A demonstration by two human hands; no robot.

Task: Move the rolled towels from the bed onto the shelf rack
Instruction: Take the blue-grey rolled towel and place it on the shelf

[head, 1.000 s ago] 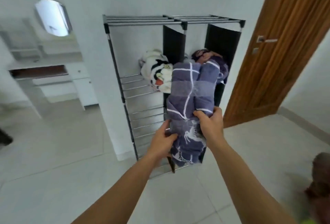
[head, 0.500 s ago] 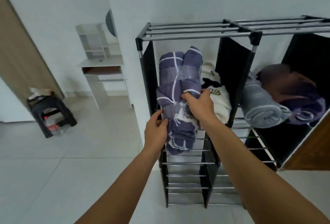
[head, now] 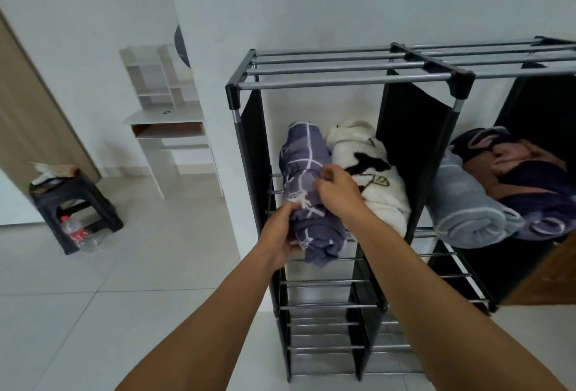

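The purple rolled towel with white grid lines (head: 307, 191) lies on the upper rails of the black metal-tube shelf rack (head: 349, 77), in its left compartment, touching the white fluffy rolled towel with black patches (head: 371, 172) beside it. The left hand (head: 280, 235) cups the roll's near end, fingers curled around it. The right hand (head: 338, 188) pinches the cloth on top, fingers closed on a fold.

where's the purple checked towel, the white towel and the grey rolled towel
purple checked towel (head: 304, 154), head view, upper part of the roll
white towel (head: 385, 200), head view, middle of the roll
grey rolled towel (head: 461, 206), head view, side of the roll
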